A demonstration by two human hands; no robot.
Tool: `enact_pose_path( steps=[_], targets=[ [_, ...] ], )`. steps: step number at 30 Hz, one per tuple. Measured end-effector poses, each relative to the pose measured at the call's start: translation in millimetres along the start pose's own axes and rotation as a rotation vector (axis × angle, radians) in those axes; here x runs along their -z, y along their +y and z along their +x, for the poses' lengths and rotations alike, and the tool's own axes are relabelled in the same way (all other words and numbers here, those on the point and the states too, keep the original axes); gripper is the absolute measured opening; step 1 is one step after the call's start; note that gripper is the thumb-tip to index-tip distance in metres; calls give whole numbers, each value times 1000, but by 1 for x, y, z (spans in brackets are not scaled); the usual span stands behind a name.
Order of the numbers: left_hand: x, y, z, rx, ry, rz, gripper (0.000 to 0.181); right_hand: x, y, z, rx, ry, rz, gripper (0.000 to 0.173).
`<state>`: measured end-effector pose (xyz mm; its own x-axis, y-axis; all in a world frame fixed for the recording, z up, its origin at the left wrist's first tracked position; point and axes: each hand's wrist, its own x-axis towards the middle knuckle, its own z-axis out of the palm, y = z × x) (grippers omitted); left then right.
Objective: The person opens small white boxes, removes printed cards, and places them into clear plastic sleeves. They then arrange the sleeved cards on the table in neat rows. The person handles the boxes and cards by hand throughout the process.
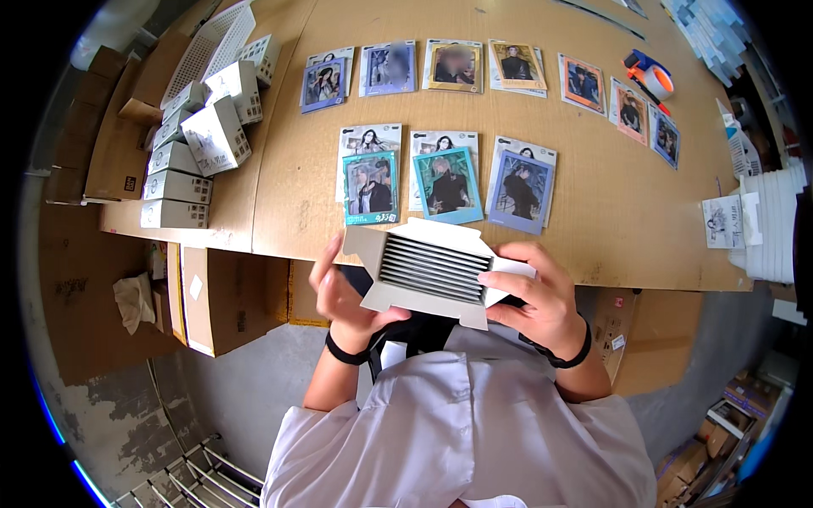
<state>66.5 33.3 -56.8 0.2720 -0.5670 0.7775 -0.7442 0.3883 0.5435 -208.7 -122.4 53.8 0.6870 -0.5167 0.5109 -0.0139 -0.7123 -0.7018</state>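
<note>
My left hand point(348, 293) supports the left side of an opened white cardboard box point(413, 303), its thumb against the lower flap. My right hand point(540, 289) grips the box's right end, fingers over the side flap. Inside stands a tight row of thin flat packs point(435, 268), seen by their edges. Beyond the box, on the table, lie a teal-framed picture card point(371, 190), a second teal one point(446, 184) and a violet-framed one point(521, 190), each over a larger white printed card. Farther back runs a row of several more framed cards point(452, 66).
Small white boxes point(216, 136) are piled at the left beside a white plastic basket point(213, 47). An orange and blue tape dispenser point(651, 79) rests at the back right. White stacked containers point(768, 225) stand at the right edge. Cardboard boxes point(235, 298) sit below the table.
</note>
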Motion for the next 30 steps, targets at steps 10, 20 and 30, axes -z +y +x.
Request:
enact_pose_path(
  steps=[10,20,30],
  targets=[
    [-2,-16,-8,1070,-338,-927,94,4,-25,15,-102,-179,34,57],
    [37,35,77,40,-332,-178,86,20,-51,53,84,-160,-164,46],
    [71,67,125,-72,-546,119,77,-22,-41,29,-56,-298,79,61]
  ],
)
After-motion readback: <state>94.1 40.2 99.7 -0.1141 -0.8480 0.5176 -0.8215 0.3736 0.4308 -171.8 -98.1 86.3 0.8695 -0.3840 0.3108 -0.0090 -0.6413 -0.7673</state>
